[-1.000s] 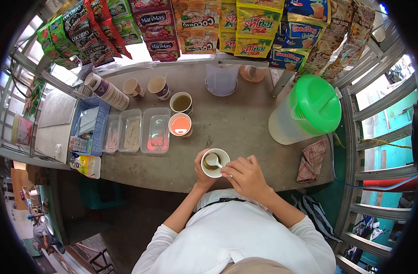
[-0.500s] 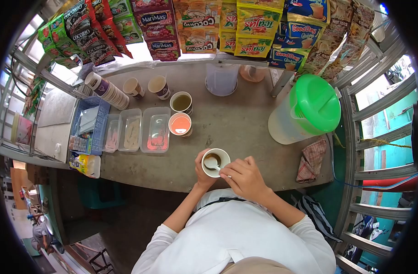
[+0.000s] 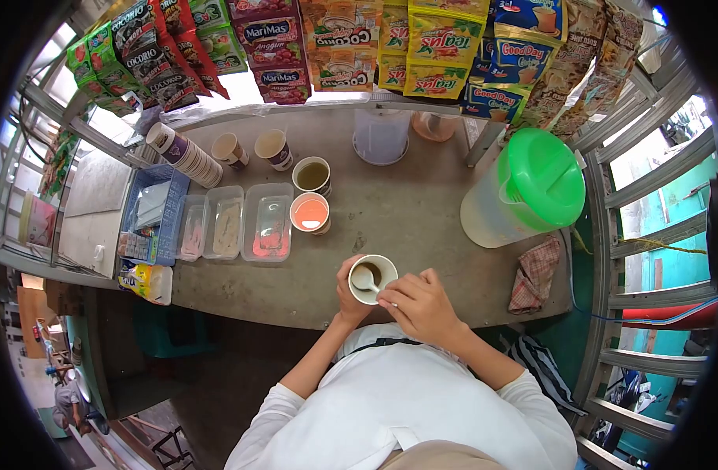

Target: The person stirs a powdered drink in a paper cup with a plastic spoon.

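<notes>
A paper cup with brown liquid in it is at the table's front edge. My left hand is wrapped round the cup's left side. In my right hand is the handle of a white spoon, whose bowl is inside the cup at the liquid. Up and to the left of the held cup stand a cup with pink-orange liquid and, behind it, a cup with greenish-brown liquid.
Clear plastic boxes, a blue basket and stacked cups are at left. A green-lidded jug and a checked cloth are at right. Sachets hang above the table.
The spoon's bowl has shifted very slightly inside the cup. Both hands keep nearly the same place and hold.
</notes>
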A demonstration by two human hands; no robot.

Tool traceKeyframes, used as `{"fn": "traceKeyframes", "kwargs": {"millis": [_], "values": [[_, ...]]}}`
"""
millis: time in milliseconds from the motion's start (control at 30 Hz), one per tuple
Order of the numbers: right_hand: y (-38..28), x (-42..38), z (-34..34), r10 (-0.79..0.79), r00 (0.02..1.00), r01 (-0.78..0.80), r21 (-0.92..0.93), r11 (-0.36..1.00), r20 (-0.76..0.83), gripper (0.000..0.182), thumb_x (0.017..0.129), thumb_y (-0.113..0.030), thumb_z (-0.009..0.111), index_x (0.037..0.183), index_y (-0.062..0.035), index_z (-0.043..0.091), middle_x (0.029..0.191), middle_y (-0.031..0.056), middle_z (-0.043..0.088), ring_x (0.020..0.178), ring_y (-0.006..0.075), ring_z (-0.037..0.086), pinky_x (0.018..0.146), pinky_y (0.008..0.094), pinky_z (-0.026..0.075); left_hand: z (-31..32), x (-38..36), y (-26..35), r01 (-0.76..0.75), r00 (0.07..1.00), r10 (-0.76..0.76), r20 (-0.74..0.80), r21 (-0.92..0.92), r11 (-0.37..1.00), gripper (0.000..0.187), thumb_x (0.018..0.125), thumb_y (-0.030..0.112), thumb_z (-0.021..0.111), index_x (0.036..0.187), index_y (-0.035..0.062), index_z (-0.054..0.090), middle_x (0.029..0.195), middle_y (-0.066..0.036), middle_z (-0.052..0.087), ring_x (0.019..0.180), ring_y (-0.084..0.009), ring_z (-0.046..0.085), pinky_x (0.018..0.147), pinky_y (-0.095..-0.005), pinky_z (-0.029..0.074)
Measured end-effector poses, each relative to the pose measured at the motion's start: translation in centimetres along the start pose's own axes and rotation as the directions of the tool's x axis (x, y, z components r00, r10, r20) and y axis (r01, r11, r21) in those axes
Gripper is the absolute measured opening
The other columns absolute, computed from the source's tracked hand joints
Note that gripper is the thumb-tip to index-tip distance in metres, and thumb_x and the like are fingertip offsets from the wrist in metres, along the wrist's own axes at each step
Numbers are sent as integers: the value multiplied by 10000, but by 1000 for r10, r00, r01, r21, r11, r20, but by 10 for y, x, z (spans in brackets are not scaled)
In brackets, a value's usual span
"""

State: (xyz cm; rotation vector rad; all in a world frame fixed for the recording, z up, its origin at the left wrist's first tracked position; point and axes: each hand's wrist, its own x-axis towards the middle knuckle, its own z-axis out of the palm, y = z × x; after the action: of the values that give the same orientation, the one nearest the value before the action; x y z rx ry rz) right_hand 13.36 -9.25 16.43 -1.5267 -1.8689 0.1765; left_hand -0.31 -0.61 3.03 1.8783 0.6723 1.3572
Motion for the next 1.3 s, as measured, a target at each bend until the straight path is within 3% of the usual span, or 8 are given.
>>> {"fn": "traceKeyframes", "kwargs": {"millis": [133,333,433,700,867,967,1067,1300], "values": [[-2,1,-2,28,1000,-29,-32,999,-14,71,845,-166,677,854,-101,650,836,-10,615,736,151,540,685,340,332,0,-1,-4,-16,1000,16,-2,-26,1000,792,694,176,861,1289,27,360,1211,-151,537,1070,-241,596,912,-354,499],[0,2,-2,21,999,-22,-31,999,-34,80,838,-165,683,843,-96,643,846,-10,625,751,149,548,693,338,336,0,1,-5,-34,999,34,9,1,999,808,685,172,872,1289,23,356,1203,-153,542,1050,-240,607,889,-351,514],[-2,1,-2,12,1000,-12,12,1000,3,63,847,-157,669,855,-96,654,836,-7,630,748,157,548,696,338,335,0,-1,-5,14,1000,-14,-2,-35,999,804,657,138,882,1268,60,364,1170,-169,594,1037,-303,625,882,-375,518],[-2,2,-3,-1,999,0,11,1000,37,68,855,-167,665,857,-100,656,821,-7,626,737,159,540,693,336,333,0,0,-6,5,1000,-4,21,-57,998,763,651,119,875,1233,66,384,1157,-178,595,1023,-333,618,860,-392,516],[2,1,1,47,998,-48,-16,999,-51,74,855,-169,669,856,-98,650,814,-8,619,734,155,539,688,337,334,1,0,-7,-27,1000,27,5,-42,999,746,658,102,864,1229,70,386,1160,-182,594,1032,-331,608,865,-396,510],[1,-1,1,-2,1000,1,62,998,12,78,856,-173,671,869,-98,654,817,-13,619,723,156,536,687,336,336,-1,1,-9,-52,999,52,1,-32,998,743,658,94,859,1231,68,387,1166,-186,592,1036,-335,602,876,-405,503],[1,0,3,22,999,-21,31,999,-37,80,854,-173,673,885,-100,658,820,-13,624,714,158,536,686,337,335,0,5,-7,-86,996,85,-16,-31,996,736,659,89,852,1231,66,390,1170,-190,591,1037,-341,597,882,-415,496],[2,0,2,-7,1000,6,53,999,10,76,854,-166,674,876,-93,664,830,-2,642,716,161,549,690,336,340,-4,6,-11,-104,994,104,-9,2,995,733,662,99,848,1237,64,393,1168,-195,589,1037,-345,591,881,-419,493]]}}
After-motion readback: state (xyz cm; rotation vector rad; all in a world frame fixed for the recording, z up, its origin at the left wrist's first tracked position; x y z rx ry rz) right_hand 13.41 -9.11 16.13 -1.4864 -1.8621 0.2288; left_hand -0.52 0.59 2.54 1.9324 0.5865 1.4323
